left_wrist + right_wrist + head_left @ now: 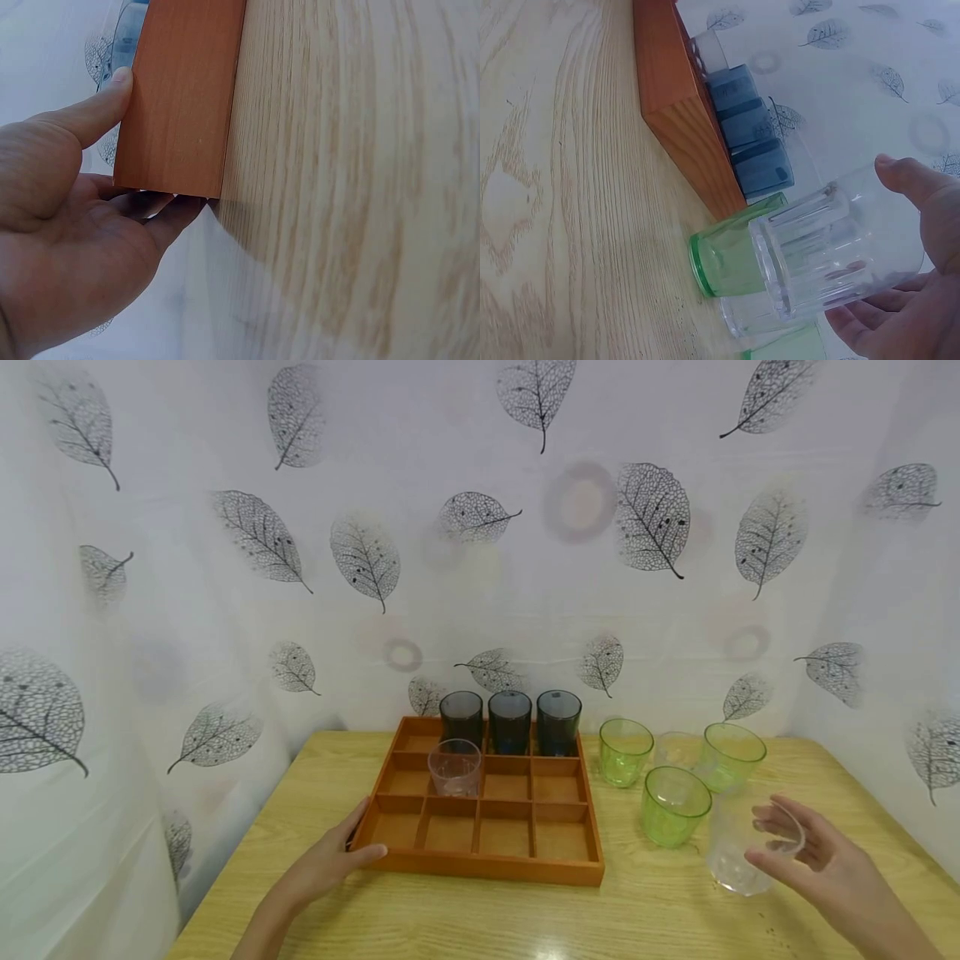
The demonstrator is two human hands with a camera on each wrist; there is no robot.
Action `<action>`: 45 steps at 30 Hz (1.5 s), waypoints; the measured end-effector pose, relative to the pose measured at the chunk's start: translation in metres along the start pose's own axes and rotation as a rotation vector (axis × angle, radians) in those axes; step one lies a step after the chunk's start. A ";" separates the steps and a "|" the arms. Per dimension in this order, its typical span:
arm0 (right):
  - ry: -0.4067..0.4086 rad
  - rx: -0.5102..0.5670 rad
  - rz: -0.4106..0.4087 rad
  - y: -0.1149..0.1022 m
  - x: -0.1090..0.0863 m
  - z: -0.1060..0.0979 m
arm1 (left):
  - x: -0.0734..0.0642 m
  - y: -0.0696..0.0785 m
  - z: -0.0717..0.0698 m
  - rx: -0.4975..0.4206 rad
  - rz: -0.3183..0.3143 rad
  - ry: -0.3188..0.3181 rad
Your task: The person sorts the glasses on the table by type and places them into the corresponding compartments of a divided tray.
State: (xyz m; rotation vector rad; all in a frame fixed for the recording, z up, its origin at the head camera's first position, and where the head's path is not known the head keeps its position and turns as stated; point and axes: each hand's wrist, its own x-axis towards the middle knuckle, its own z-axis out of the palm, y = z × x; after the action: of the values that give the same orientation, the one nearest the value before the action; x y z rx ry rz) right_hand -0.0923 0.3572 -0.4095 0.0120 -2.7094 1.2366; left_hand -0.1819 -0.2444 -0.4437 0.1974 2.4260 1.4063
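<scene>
My left hand (327, 862) grips the near left corner of a compartmented wooden tray (480, 862), thumb on the rim and fingers against the side wall. In my right hand (840, 868) is a clear glass (738, 864), held between thumb and fingers near its rim. The right wrist view shows this glass tilted and apart from the table. Three dark blue glasses (510, 722) stand in the tray's back row, and another clear glass (454, 770) occupies a middle-row compartment, second from the left.
Right of the tray stand three green glasses: one beside it (625, 753), one nearer (675, 810), one farther right (731, 758). A clear glass (677, 750) is partly hidden among them. A leaf-patterned curtain (480, 585) hangs behind the wooden table (465, 918).
</scene>
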 end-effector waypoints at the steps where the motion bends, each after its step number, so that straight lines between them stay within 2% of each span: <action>1: 0.001 0.006 -0.006 -0.002 -0.001 0.001 | 0.000 0.000 0.000 0.001 0.000 0.001; 12: -0.024 0.032 -0.085 -0.015 -0.003 0.018 | 0.000 -0.002 -0.002 0.004 -0.006 0.006; 13: -0.023 0.029 -0.095 -0.016 -0.003 0.019 | 0.006 -0.013 -0.003 -0.016 -0.002 0.004; 16: -0.027 0.031 -0.120 -0.021 -0.003 0.024 | 0.007 -0.014 -0.003 -0.022 0.004 -0.003; 19: -0.029 0.031 -0.126 -0.028 -0.004 0.028 | 0.007 -0.013 -0.003 -0.016 0.009 -0.006; 20: -0.033 0.033 -0.123 -0.031 -0.004 0.029 | 0.001 -0.002 -0.002 0.004 0.007 -0.007; 21: -0.035 0.034 -0.126 -0.032 -0.004 0.031 | 0.000 -0.001 -0.001 0.007 0.007 -0.007; 30: -0.074 0.055 -0.133 -0.052 0.004 0.046 | 0.000 -0.001 -0.002 0.013 0.009 -0.004; 40: -0.080 0.104 -0.202 -0.081 0.012 0.062 | -0.001 0.000 -0.002 0.012 0.014 -0.015; 45: -0.094 0.105 -0.190 -0.091 0.020 0.069 | -0.001 -0.001 -0.002 0.009 0.013 -0.015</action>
State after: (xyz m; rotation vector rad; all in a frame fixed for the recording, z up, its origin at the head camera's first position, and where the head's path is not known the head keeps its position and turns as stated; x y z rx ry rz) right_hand -0.1152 0.2465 -0.3827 0.3407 -2.6425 1.3493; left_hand -0.1820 -0.2468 -0.4434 0.2255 2.4239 1.3944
